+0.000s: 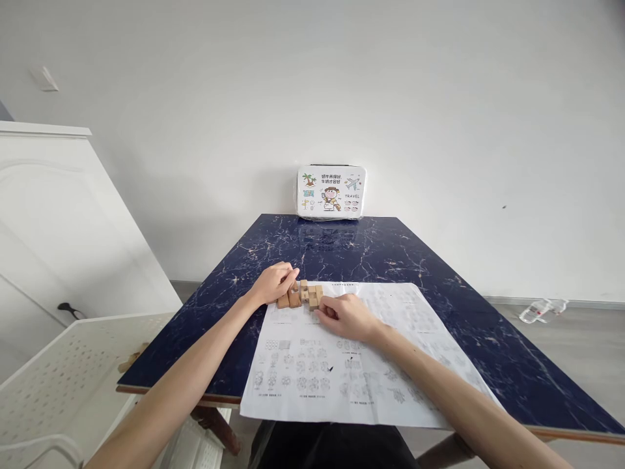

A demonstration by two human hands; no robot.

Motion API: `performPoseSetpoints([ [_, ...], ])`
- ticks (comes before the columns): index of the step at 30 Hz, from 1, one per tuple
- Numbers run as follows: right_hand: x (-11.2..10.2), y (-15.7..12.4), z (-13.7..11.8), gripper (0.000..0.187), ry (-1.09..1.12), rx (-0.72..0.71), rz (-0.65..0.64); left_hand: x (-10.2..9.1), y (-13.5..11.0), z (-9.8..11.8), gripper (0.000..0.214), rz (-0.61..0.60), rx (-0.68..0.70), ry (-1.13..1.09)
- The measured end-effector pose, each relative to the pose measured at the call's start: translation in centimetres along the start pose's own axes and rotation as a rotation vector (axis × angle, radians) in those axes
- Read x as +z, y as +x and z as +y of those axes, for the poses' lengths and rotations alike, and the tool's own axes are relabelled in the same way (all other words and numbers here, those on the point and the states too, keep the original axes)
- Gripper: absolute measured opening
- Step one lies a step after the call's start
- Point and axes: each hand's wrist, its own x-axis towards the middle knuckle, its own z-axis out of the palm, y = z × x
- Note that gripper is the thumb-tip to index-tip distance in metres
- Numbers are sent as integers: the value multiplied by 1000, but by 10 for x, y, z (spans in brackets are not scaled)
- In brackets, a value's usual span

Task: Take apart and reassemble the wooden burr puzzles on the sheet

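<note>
Several small wooden blocks with notches [305, 294] stand close together near the far edge of a printed paper sheet [371, 384]; those on the left are browner, those on the right paler. My left hand [276, 284] has its fingers curled round the brown block [293, 299] at the left end, thumb toward the group. At the right end, my right hand [349, 317] is closed with its fingertips against a pale block [314, 306]. The undersides of both hands hide part of their fingers and the contact with the blocks.
A dark blue marbled table [229, 260] carries the sheet. A white case with cartoon prints [331, 192] stands at its back edge by the wall. White perforated plastic furniture [58, 365] and a white cabinet [73, 215] are on the left; clear plastic bottles [541, 311] lie on the floor at right.
</note>
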Motion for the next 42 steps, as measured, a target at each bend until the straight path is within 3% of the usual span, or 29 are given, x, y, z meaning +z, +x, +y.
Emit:
performPoseSetpoints([
  [10,0,0,-1,25,-7,1,0,-1,4,-1,55,-103,42,-78],
  [18,0,1,-1,26,-10,17,-10,0,4,2,68,9,-60,13],
  [31,-2,0,-2,28,-10,23,-22,5,-2,-3,75,43,-161,9],
  [37,-2,1,-3,30,87,46,9,2,-2,15,73,181,-181,44],
  [42,-6,3,-8,25,340,116,18,11,-5,48,71,141,-217,-58],
])
